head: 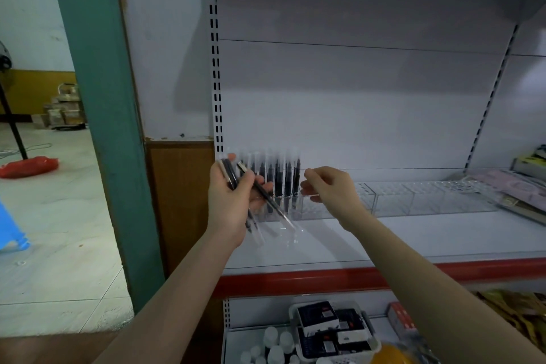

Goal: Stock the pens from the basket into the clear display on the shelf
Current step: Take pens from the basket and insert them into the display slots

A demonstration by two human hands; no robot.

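Closest to you, down on the lower shelf, there's a white basket (373, 343) with dark boxes in it, some small white bottles (274, 344) just left of it, and something orange and blurry at the bottom edge that I can't make out.

Moving up past the red shelf edge (325, 278), your left hand (233, 201) is wrapped around a bunch of pens (260, 201), fingers curled closed on them. The pens have black bodies with clear ends, they fan out a bit, the dark ends poke up past your thumb and the clear ends hang below your palm over the white shelf (413, 239).

Your right hand (328, 186) is just to the right, near the left one but not touching it. Its fingers are curled loosely with the tips close together at the clear display (393, 198). Whether there's a pen pinched in there, honestly can't tell, too blurry.

Right behind your hands, the display sits along the back of the shelf. It's a long clear box with a top full of round holes. Its left end has a row of black pens standing upright (283, 177) in the holes, and the stretch to the right of your right hand shows open holes.

Far right on the shelf there's some flat packaged stuff (514, 189). Off to the left, past the green post (97, 97), the floor has a red bag (29, 165).
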